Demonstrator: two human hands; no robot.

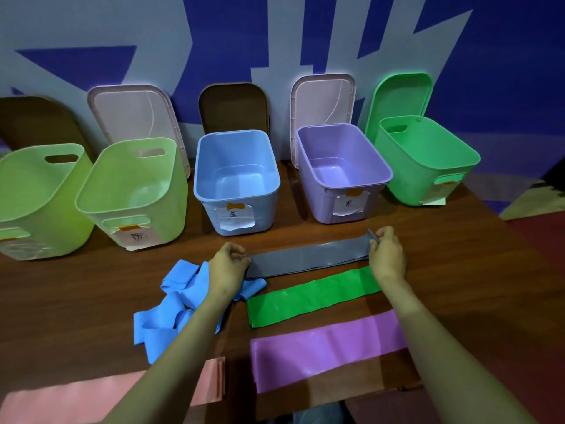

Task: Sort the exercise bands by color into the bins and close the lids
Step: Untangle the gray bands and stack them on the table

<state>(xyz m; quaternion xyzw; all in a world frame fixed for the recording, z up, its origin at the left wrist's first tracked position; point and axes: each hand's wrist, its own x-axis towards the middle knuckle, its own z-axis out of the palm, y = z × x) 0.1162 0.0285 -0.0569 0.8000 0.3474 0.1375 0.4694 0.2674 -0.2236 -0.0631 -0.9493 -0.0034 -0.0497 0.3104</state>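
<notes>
Grey flat rubber exercise band (308, 259) lies stretched crosswise on the counter (458, 270), just in front of the blue plastic bin (238, 179). My left hand (227, 267) pinches its left end, my right hand (386, 255) its right end; both closed on it.

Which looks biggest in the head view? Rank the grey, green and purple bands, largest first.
1. purple band
2. green band
3. grey band
The purple lies nearest the camera, so true sizes may match.

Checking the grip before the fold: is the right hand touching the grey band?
Touching. The head view shows the right hand pinching the grey band at its end.
</notes>
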